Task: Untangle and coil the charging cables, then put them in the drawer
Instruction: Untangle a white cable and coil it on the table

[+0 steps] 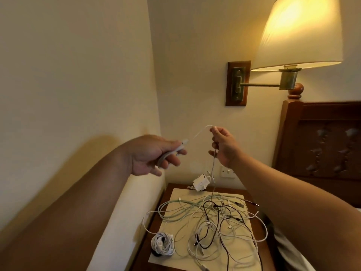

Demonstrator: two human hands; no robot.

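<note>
My left hand grips a small loop of white cable, its plug end poking out past the thumb. The same white cable arcs up to my right hand, which pinches it at the top of the arc. From there it hangs down into a tangle of white, pale green and black cables spread on a cream mat on the wooden nightstand. One coiled white cable lies at the mat's front left. No drawer shows.
A white charger block hangs from the wall socket behind the nightstand. A lit wall lamp juts out at upper right above a dark wooden headboard. A pale wall closes in on the left.
</note>
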